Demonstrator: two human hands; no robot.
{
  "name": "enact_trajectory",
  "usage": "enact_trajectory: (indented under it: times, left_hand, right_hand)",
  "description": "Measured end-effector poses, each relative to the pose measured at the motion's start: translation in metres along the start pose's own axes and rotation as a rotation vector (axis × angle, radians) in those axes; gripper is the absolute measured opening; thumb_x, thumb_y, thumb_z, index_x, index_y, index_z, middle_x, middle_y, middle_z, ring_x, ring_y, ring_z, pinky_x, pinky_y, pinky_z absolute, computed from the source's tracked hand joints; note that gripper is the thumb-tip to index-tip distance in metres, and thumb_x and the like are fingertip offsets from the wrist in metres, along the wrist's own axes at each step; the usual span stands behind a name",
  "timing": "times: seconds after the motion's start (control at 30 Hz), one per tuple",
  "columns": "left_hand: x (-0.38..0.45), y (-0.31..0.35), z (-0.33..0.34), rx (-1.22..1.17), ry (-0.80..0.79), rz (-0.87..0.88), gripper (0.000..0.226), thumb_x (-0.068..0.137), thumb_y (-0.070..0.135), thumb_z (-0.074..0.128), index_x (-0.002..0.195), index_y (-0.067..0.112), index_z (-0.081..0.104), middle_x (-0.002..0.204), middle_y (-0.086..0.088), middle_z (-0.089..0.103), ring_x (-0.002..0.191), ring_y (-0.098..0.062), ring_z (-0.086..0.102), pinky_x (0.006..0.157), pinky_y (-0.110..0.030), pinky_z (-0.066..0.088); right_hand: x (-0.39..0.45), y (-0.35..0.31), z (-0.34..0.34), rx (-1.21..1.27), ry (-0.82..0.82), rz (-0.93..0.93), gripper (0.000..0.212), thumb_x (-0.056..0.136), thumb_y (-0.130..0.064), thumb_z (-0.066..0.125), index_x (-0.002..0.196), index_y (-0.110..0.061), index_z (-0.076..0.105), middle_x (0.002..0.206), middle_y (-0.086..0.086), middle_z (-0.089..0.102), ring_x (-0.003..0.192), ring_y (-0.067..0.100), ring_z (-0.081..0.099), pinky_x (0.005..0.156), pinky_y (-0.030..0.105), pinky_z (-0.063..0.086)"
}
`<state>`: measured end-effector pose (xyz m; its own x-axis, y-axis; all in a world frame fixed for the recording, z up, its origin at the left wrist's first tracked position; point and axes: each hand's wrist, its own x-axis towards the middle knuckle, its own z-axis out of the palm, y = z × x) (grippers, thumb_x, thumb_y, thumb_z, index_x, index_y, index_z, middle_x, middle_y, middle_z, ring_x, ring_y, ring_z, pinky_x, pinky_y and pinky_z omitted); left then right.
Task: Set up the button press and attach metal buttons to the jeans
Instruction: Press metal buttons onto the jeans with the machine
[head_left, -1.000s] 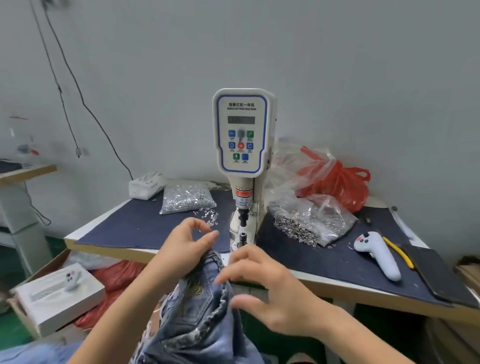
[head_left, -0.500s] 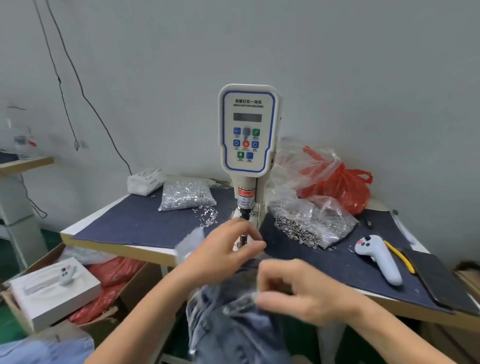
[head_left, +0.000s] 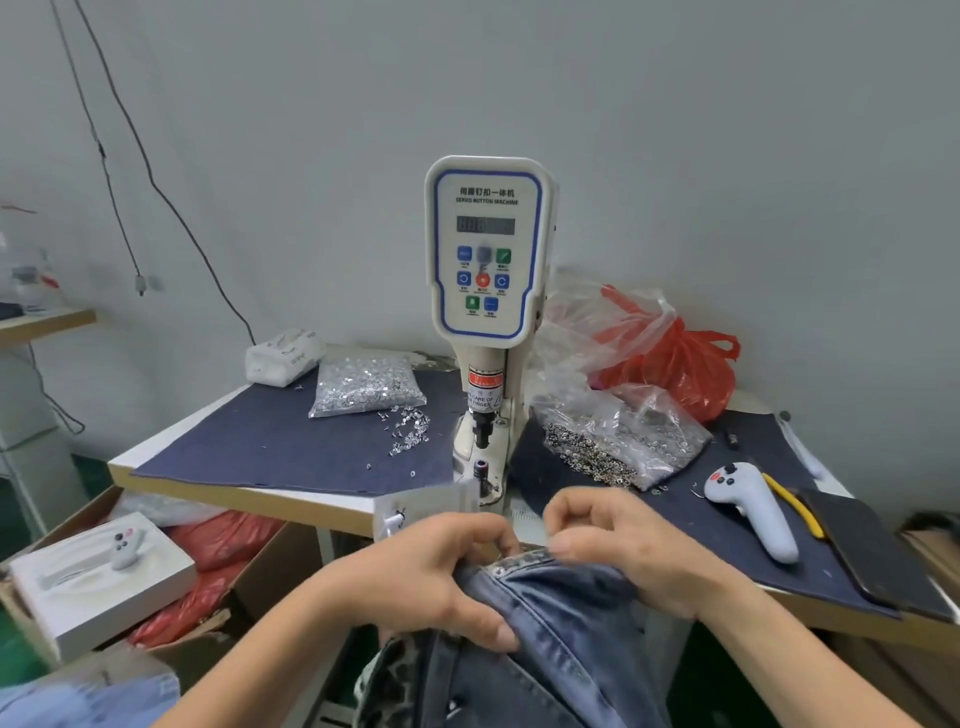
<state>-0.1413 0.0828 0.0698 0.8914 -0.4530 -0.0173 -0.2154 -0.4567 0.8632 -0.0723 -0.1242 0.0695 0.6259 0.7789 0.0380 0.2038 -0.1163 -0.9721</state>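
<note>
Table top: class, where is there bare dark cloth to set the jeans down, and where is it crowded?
Barest: the dark cloth left of the button press, in front of the bag of silver studs, bordered by loose studs. Crowded: right of the press, where the spilled bag of rings, grey controller and black slab leave only narrow strips.
</note>
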Motion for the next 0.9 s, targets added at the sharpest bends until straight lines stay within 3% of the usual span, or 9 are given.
enact_trajectory:
  times: [0.1, 0.2, 0.3, 0.37, 0.53, 0.67, 0.77, 0.83, 0.9]
  left_hand:
    - [-0.002, -0.003, -0.005, -0.194, -0.051, -0.002, 0.033, 0.069, 0.009, 0.080, 0.093, 0.018, 0.059, 0.080, -0.003, 0.066, 0.063, -0.009, 0.056, 0.058, -0.018, 0.045]
    - [-0.005, -0.008, -0.007, -0.304, 0.004, 0.003, 0.020, 0.068, 0.024, 0.078, 0.084, 0.018, 0.067, 0.081, -0.008, 0.066, 0.068, -0.012, 0.057, 0.064, -0.019, 0.045]
    - [-0.005, -0.016, -0.003, -0.163, 0.203, 0.019, 0.017, 0.075, 0.036, 0.075, 0.073, 0.020, 0.072, 0.097, -0.002, 0.066, 0.087, -0.012, 0.062, 0.085, -0.027, 0.045]
    - [-0.008, -0.019, 0.003, 0.032, 0.384, 0.053, 0.016, 0.073, 0.042, 0.074, 0.073, 0.027, 0.072, 0.102, 0.008, 0.060, 0.097, -0.007, 0.059, 0.091, -0.025, 0.042]
    - [-0.022, -0.015, 0.027, -0.080, 0.565, 0.227, 0.020, 0.073, 0.044, 0.072, 0.084, 0.028, 0.067, 0.079, 0.002, 0.062, 0.074, -0.010, 0.056, 0.069, -0.028, 0.042]
    - [-0.028, 0.002, 0.023, -0.334, 0.394, 0.332, 0.019, 0.078, 0.036, 0.075, 0.083, 0.020, 0.067, 0.081, -0.022, 0.057, 0.074, -0.027, 0.049, 0.070, -0.040, 0.036]
    - [-0.034, 0.015, 0.016, -0.481, 0.192, 0.466, 0.009, 0.083, 0.020, 0.071, 0.086, 0.015, 0.064, 0.094, -0.017, 0.061, 0.086, -0.030, 0.053, 0.079, -0.040, 0.043]
    - [-0.035, 0.017, 0.015, -0.683, 0.193, 0.424, 0.014, 0.075, 0.017, 0.075, 0.081, 0.014, 0.062, 0.085, -0.012, 0.062, 0.077, -0.023, 0.056, 0.072, -0.031, 0.047]
    - [-0.039, 0.016, 0.012, -0.803, 0.204, 0.348, 0.014, 0.068, 0.017, 0.074, 0.074, 0.014, 0.061, 0.071, -0.007, 0.060, 0.061, -0.017, 0.051, 0.058, -0.027, 0.041]
  right_hand:
    - [0.001, -0.006, 0.001, -0.268, -0.186, 0.112, 0.034, 0.069, -0.040, 0.075, 0.077, -0.008, 0.066, 0.067, 0.002, 0.054, 0.064, 0.012, 0.046, 0.059, 0.027, 0.035]
    - [0.001, -0.007, 0.006, -0.179, -0.206, 0.016, 0.014, 0.082, -0.026, 0.068, 0.070, -0.019, 0.067, 0.062, -0.009, 0.049, 0.061, 0.005, 0.041, 0.058, 0.020, 0.031]
    - [0.002, 0.004, 0.016, -0.025, -0.104, -0.047, 0.024, 0.086, -0.014, 0.063, 0.069, -0.029, 0.072, 0.059, -0.018, 0.055, 0.058, -0.006, 0.045, 0.058, 0.010, 0.036]
    - [0.005, 0.008, 0.021, -0.031, 0.030, -0.079, 0.015, 0.084, -0.017, 0.068, 0.077, -0.027, 0.076, 0.070, -0.008, 0.065, 0.067, 0.001, 0.053, 0.065, 0.016, 0.041]
    - [0.008, 0.002, 0.019, -0.243, 0.210, -0.229, 0.006, 0.074, -0.022, 0.079, 0.072, -0.026, 0.074, 0.070, -0.007, 0.060, 0.066, 0.005, 0.054, 0.065, 0.018, 0.039]
    - [-0.002, -0.011, 0.006, -0.116, -0.111, -0.223, 0.019, 0.071, -0.042, 0.077, 0.071, -0.025, 0.069, 0.076, 0.002, 0.055, 0.069, 0.013, 0.048, 0.065, 0.024, 0.034]
    - [-0.011, -0.018, -0.003, -0.080, -0.258, -0.124, 0.043, 0.070, -0.051, 0.075, 0.071, -0.009, 0.068, 0.079, 0.013, 0.057, 0.077, 0.024, 0.047, 0.073, 0.041, 0.037]
    - [-0.017, -0.024, -0.010, -0.169, -0.218, -0.195, 0.032, 0.072, -0.042, 0.077, 0.066, -0.012, 0.066, 0.074, 0.008, 0.058, 0.075, 0.022, 0.051, 0.083, 0.053, 0.041]
    - [-0.023, -0.043, -0.005, -0.141, -0.235, -0.395, 0.022, 0.079, -0.024, 0.074, 0.064, -0.014, 0.061, 0.068, -0.001, 0.058, 0.067, 0.015, 0.054, 0.085, 0.045, 0.048]
